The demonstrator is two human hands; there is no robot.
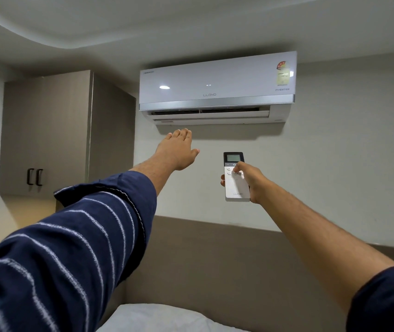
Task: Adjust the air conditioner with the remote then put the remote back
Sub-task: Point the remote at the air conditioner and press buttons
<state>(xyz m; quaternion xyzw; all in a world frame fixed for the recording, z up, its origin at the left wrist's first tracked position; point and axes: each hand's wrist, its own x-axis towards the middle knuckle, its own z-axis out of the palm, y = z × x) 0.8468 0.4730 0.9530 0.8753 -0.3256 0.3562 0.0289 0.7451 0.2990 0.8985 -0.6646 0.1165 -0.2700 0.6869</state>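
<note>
White slim plastic remote (236, 179) sits gripped in the right hand (253, 182), thumb on its buttons; left hand (178, 149) reaches flat, fingers extended, beneath the white wall-mounted air conditioner (217, 87).

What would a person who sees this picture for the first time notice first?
First comes the white air conditioner, high on the wall at upper centre, its flap open. Below it two arms stretch up: the left hand is held open and flat just under the unit, while the right hand has a grip on the white remote, thumb on its buttons. A grey cabinet with black handles hangs at the left.
</note>
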